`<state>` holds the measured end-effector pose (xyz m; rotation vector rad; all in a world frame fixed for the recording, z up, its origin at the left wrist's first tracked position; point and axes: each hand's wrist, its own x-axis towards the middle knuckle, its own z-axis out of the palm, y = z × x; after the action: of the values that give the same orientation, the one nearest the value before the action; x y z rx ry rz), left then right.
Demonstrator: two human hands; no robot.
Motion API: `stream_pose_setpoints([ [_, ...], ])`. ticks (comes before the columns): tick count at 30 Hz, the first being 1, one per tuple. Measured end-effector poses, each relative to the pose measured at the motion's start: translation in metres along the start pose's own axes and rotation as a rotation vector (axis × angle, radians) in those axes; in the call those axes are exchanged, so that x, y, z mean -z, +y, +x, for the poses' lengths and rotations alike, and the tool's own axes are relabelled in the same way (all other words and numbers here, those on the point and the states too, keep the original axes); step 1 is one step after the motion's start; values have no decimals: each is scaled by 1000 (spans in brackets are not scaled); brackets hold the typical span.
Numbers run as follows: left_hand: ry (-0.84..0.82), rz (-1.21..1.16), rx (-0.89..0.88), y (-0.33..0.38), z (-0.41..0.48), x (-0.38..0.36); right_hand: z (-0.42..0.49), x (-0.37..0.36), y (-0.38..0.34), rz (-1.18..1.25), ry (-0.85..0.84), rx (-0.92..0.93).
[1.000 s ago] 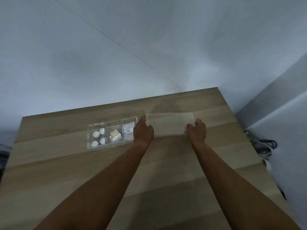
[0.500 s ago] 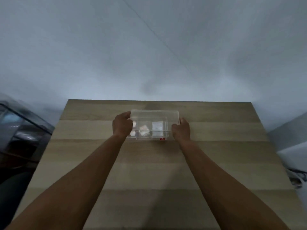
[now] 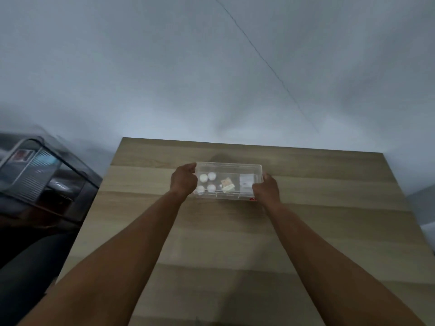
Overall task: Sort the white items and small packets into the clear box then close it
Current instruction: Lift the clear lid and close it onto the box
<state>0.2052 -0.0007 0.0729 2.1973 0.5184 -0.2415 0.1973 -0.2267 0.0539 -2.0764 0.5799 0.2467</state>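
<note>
Head view looks down on a wooden bench (image 3: 306,231) with the clear box (image 3: 229,196) lying near its far middle, long axis running left to right across the person's front. A clear lid (image 3: 229,166) sits over the box; its far edge shows a little beyond the box, and whether it is fully seated cannot be told.

Inside, four white balls (image 3: 207,183) fill the left compartment, a tan packet (image 3: 227,184) lies in the middle one, and a white packet (image 3: 246,183) in the right one.

The left hand (image 3: 184,182) is curled around the left short end, fingers over the far corner of the lid. The right hand (image 3: 267,190) grips the right short end, thumb on the near side. So each hand has one end, and the box lies straight between them, evenly reached by both.

Sorting looks done; closing is the step in hand. The next move likely turns on pressing the lid down evenly at both ends, since the long axis spans the hands and a one-sided push could tilt it. A small red tab (image 3: 253,198) marks the near right corner.
</note>
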Motion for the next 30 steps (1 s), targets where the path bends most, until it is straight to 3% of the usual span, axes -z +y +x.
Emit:
stream_pose_setpoints([
  [8,-66,21,-22,-8,-1,-1,-6,0,5,-45,-22,13],
  [22,-27,28,-12,-23,-13,-10,-17,4,22,15,-52,103],
  [30,-48,17,-8,-29,-13,-14,-16,0,24,-27,-70,66],
])
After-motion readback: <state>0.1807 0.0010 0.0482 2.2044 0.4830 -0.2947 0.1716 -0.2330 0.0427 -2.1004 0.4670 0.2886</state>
